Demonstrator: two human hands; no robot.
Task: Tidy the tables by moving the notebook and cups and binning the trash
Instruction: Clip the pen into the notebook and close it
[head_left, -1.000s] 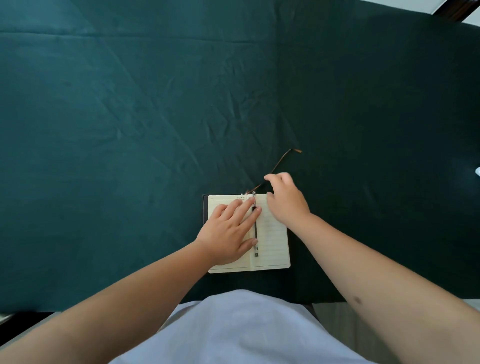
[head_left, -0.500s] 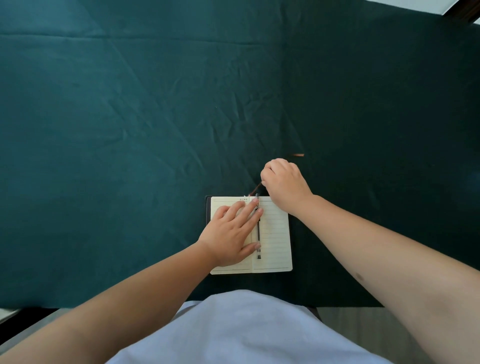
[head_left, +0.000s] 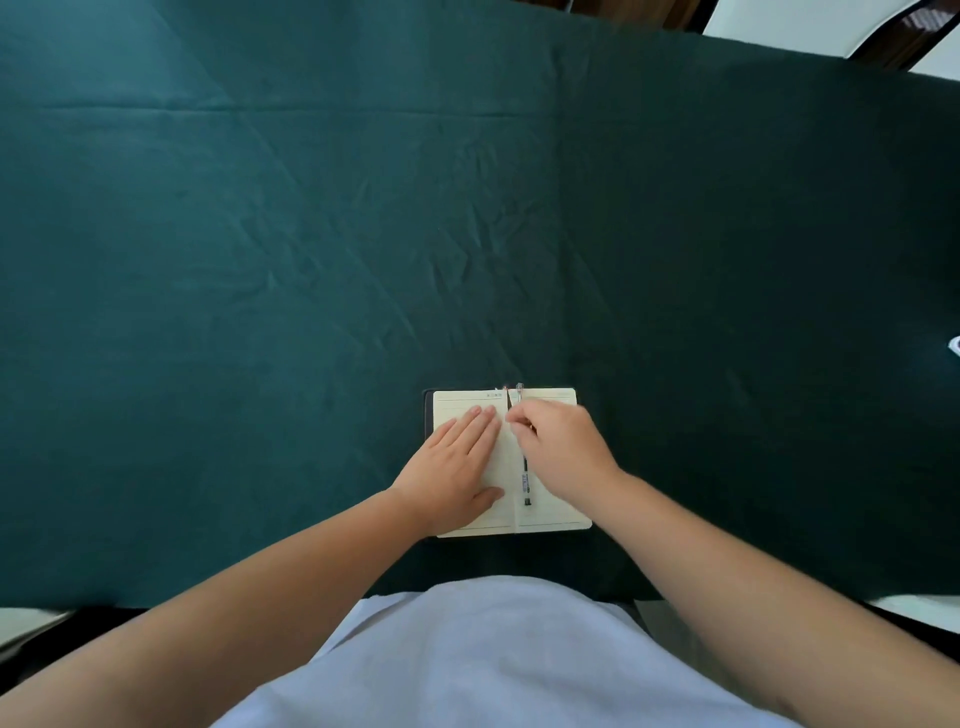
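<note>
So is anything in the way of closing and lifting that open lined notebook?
Yes. A black pen lies along the spine of the open lined notebook, and the left hand rests flat on its left page; the right hand is over the pen's upper part.

1 head-worn wide-angle view looks steeply down and forward from above the person's chest, close over the near edge of the green-clothed table (head_left: 260, 260), with both forearms entering from the bottom corners of the frame.

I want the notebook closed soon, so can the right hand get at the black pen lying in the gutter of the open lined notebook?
Probably yes: the right hand already hovers over the pen, nothing between them.
</note>
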